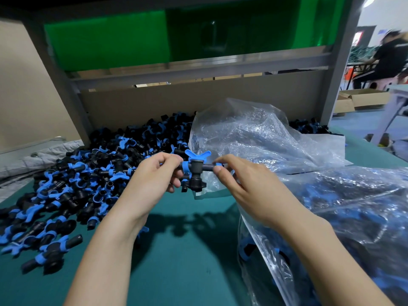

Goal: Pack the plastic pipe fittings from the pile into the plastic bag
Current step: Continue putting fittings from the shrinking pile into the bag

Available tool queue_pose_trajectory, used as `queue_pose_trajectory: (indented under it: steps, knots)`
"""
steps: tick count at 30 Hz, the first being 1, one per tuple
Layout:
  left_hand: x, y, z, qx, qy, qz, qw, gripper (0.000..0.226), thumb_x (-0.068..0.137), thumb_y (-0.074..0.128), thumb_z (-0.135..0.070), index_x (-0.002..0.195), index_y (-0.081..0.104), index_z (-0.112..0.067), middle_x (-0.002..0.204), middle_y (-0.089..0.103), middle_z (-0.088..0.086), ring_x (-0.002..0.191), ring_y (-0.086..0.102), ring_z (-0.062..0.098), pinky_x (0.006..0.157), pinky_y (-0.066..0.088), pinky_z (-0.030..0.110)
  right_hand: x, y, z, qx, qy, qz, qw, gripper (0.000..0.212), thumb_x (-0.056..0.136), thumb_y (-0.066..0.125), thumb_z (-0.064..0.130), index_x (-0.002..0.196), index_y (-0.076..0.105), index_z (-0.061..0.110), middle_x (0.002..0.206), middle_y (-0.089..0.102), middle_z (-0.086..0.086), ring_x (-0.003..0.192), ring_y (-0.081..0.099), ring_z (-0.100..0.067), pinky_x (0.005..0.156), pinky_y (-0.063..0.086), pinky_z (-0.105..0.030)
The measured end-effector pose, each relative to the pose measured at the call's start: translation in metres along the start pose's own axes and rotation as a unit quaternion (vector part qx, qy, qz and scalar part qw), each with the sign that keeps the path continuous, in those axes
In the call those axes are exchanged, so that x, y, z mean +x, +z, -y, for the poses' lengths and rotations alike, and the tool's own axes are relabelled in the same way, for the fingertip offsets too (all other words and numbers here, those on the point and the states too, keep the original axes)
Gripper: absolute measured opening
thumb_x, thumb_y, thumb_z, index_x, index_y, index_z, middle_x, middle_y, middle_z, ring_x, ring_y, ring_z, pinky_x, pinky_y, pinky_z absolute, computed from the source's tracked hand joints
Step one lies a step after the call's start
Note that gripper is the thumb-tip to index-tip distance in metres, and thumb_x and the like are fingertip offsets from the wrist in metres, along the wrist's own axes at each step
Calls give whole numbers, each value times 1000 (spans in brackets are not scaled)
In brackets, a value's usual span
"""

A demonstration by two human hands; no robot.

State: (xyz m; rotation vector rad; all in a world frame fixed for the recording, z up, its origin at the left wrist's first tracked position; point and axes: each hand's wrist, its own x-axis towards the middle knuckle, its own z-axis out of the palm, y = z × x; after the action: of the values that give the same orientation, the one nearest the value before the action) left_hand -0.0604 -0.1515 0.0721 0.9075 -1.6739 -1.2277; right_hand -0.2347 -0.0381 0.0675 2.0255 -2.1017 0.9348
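Left hand (154, 171) and right hand (240, 184) are each pinching one end of a black-and-blue pipe fitting (195, 171) held up over the green table (176, 250), right by the clear plastic bag (254, 138) at 1 o'clock, with the big pile (88, 173) sprawled out at 9 o'clock.

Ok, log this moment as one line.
left hand: grips fitting | right hand: pinches its other end | pile: left | plastic bag: right, holds fittings | step: fitting not yet bagged

Left hand (154, 173), right hand (245, 188) bare; forearms (106, 250) bare; nails (218, 170) short.
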Motion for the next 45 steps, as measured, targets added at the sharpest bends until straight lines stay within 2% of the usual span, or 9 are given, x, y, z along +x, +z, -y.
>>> queue_pose_trajectory:
  steps: [8,14,22,31,35,38,40,42,45]
  knots:
    - [0,5,0,-47,-17,8,999,17,95,59,-28,88,68,-16,61,62,-7,55,57,9,55,46,23,0,0,-2,14,4,-11,1000,33,99,34,56,117,48,31,76,51,21,73,46,-13,68,27,-34]
    - [0,6,1,-31,-6,18,999,27,98,57,-37,86,66,-15,61,62,-5,53,54,10,57,44,26,1,0,-2,17,2,-13,1000,36,98,37,57,120,44,29,100,65,13,89,62,-19,75,43,-38]
    - [-4,8,-2,-16,-2,32,999,31,98,55,-40,92,66,-11,60,60,-4,54,54,11,59,43,27,1,0,-2,-11,1,-7,1000,39,98,36,58,118,52,27,106,66,9,94,60,-20,77,42,-37]
    - [-6,10,-6,-35,11,18,999,19,98,57,-32,93,68,-17,66,65,-7,57,56,7,52,47,18,3,0,-1,-21,21,-3,1000,40,97,40,58,122,55,31,113,67,8,100,60,-19,82,44,-37]
    - [-12,13,-16,-22,62,22,998,16,96,61,-34,94,70,-21,69,66,-7,61,58,7,55,48,17,3,2,-2,-39,16,-1,999,37,100,42,52,127,56,31,119,61,8,104,60,-19,87,45,-38]
    - [-21,22,-29,28,161,27,986,12,92,66,-34,92,68,-23,74,69,-8,66,59,2,62,47,14,4,3,-3,49,31,-12,998,30,99,52,40,126,61,27,114,54,6,100,56,-11,88,44,-31]
    - [-28,29,-35,58,211,38,975,9,90,69,-34,92,67,-25,81,70,-8,71,62,2,66,47,14,5,-3,0,171,57,-30,983,23,98,54,21,118,65,26,111,54,3,93,56,-9,89,45,-26]
    - [-34,37,-39,100,242,50,964,15,87,71,-43,93,64,-31,84,68,-12,81,63,5,75,48,20,6,-11,6,336,79,-19,938,27,96,52,7,109,69,24,114,62,-2,93,63,-14,90,51,-29]
    - [-40,46,-42,158,313,44,935,17,87,67,-47,100,63,-37,90,62,-17,95,57,8,85,43,21,6,-21,14,621,54,23,782,21,87,48,2,101,64,-2,103,65,-7,99,63,-17,90,51,-27]
